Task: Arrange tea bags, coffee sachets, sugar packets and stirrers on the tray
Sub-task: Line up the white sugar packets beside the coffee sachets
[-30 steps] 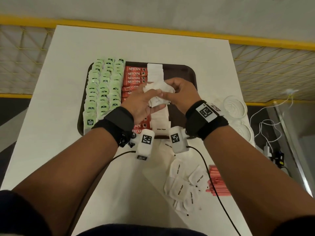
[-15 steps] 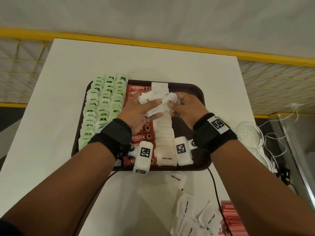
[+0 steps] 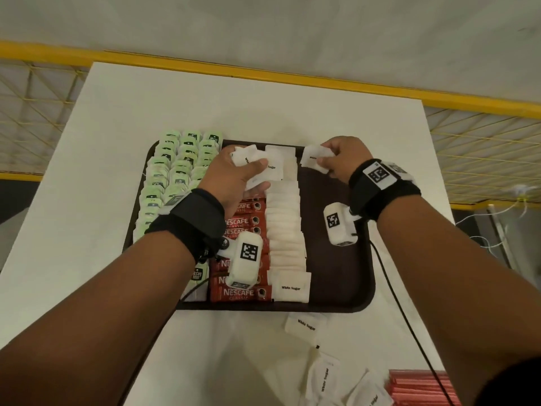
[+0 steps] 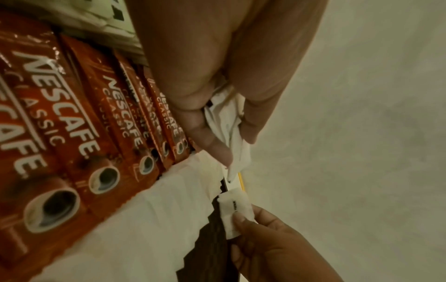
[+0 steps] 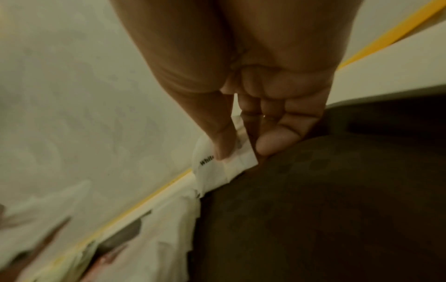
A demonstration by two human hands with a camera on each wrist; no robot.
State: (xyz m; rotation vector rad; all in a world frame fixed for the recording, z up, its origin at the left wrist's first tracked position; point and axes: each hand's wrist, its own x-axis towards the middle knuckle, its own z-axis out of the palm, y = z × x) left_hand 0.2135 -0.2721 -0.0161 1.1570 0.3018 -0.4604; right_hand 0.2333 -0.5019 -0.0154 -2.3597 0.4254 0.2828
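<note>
A dark brown tray holds rows of green tea bags, red coffee sachets and a column of white sugar packets. My left hand grips a bunch of sugar packets above the far end of the coffee row. My right hand pinches a single sugar packet over the tray's far edge, right of the sugar column. Several loose sugar packets and red stirrers lie on the table near me.
The tray sits on a white table; its right part is bare dark surface. A yellow rail runs behind the table. Cables trail from my right wrist across the table.
My hands were together holding the packets; now they have parted. The right hand moved right with one packet, and the left keeps the bunch.
</note>
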